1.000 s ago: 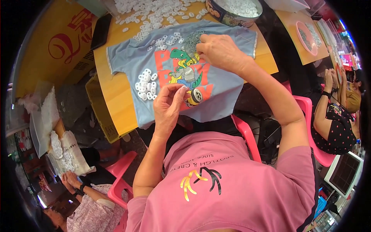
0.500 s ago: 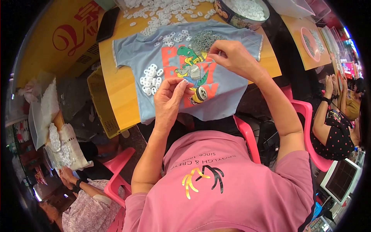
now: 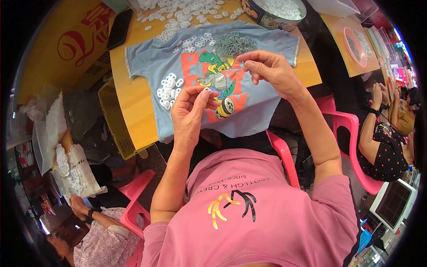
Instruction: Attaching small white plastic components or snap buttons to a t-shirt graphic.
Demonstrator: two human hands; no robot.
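My left hand [image 3: 190, 111] pinches a small white plastic piece [image 3: 207, 90] between thumb and forefinger, above a grey-blue T-shirt [image 3: 260, 122] spread over the table. Bent fingers of my right hand [image 3: 272, 73] come together near a heap of small grey metal-looking parts [image 3: 235, 44]; whatever is at their tips is too small to make out. Beside my left hand lies a pile of white oval pieces [image 3: 169, 92] with two holes each. Farther up the shirt is a looser group of similar white pieces [image 3: 195, 41].
Many more white pieces [image 3: 178, 15] cover the far part of the wooden table [image 3: 129, 107]. A round tin [image 3: 276, 20] of white pieces stands far right, a black phone [image 3: 120, 29] far left. Pink chairs [image 3: 351, 133] and other people sit on both sides.
My right hand has turned a little, its fingers still at the grey heap's near edge. The left hand keeps its pinch on the white piece. The view has shifted slightly.
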